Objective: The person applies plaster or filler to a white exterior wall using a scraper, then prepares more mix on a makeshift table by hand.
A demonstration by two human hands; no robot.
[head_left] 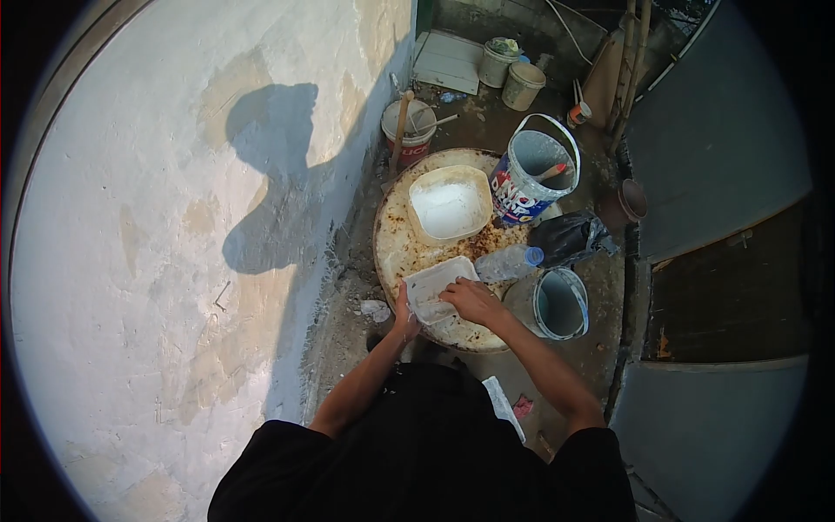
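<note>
A white plastic tray [428,304] with a residue-marked inside is tilted over the near part of a round, stained tabletop [396,248]. My left hand [405,318] is closed around the tray's left side. Over the tray's right half, my right hand [470,300] has its fingers bent down into it; whatever they pinch, if anything, is hidden. Just beyond the tray stands a cream tub [421,219] of white powder [450,211]. A clear plastic bottle [503,264] with a blue cap lies to the right of my right hand.
A printed bucket [513,193] with a red-tipped brush handle [551,171] stands at the table's far right. A black bag [561,239] and a grey bucket [532,304] are to the right. A patchy wall [156,261] rises at left; another bucket [409,143] sits behind the table.
</note>
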